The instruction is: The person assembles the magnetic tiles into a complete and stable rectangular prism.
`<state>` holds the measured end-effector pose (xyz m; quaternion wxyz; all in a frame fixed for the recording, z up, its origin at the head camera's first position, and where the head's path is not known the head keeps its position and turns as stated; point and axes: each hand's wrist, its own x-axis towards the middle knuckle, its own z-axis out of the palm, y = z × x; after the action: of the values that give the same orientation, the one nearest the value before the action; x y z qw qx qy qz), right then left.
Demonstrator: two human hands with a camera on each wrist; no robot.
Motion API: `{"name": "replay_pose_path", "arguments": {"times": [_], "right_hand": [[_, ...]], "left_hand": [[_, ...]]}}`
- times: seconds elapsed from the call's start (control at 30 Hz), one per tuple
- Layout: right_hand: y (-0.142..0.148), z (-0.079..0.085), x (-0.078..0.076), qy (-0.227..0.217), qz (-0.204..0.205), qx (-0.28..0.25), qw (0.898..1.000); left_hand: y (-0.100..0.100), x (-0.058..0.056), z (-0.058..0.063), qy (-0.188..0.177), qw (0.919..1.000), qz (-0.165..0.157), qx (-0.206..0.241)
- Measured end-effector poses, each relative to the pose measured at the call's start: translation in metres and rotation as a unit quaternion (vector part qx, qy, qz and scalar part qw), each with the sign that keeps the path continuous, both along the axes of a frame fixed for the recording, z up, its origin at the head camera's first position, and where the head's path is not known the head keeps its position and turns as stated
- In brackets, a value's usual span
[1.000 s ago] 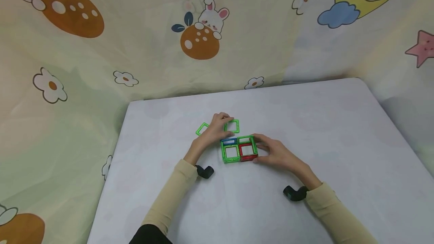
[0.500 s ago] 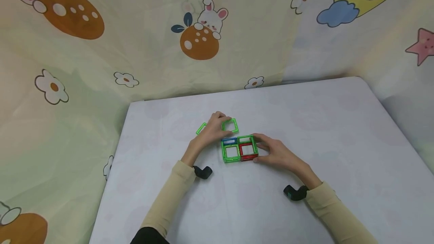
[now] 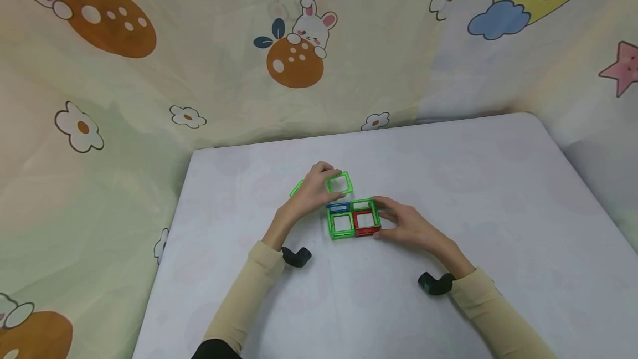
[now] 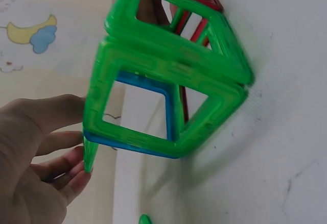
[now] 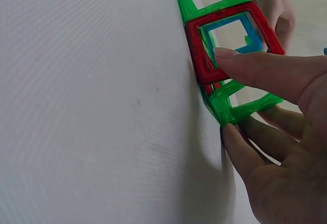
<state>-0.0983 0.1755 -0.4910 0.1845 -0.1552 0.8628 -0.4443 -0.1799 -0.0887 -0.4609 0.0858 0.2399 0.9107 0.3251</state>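
Just beyond a low block of magnetic tiles, my left hand pinches a green square magnetic tile between thumb and fingers. The left wrist view shows this held tile nearly edge-on. The block joins green, red and blue open-centred squares into a boxy shape on the table. My right hand grips the block's right end. In the right wrist view its thumb lies over the red square, with fingers at the green side.
Another green magnetic tile lies left of my left hand, partly hidden by it. The white-covered table runs back to a patterned cloth. Black wrist mounts stick out under both forearms.
My left hand has shifted slightly away from me with the green tile, which has turned from square-on to tilted. The right hand and the block stay in place.
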Motion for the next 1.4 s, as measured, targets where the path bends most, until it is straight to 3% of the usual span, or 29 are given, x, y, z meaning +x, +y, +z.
{"name": "replay_pose_path", "arguments": {"times": [0.33,0.67,0.9,1.1,1.4], "right_hand": [[0.001,0.0,0.0,0.007,0.003,-0.009,1.0],[0.002,0.001,0.0,0.011,0.012,-0.017,1.0],[0.003,0.001,0.0,0.02,0.014,-0.015,1.0],[0.004,-0.001,0.0,0.024,0.019,-0.028,0.999],[0.005,-0.001,0.0,0.029,0.016,-0.027,0.999]], "left_hand": [[0.006,0.017,0.016,-0.006,0.9995,-0.028,0.01],[0.017,0.042,0.029,-0.012,0.9979,-0.063,0.01],[0.027,0.051,0.028,-0.006,0.9945,-0.105,0.003],[0.033,0.054,0.026,-0.019,0.9936,-0.111,-0.002],[0.036,0.055,0.023,0.006,0.9921,-0.124,-0.014]]}}
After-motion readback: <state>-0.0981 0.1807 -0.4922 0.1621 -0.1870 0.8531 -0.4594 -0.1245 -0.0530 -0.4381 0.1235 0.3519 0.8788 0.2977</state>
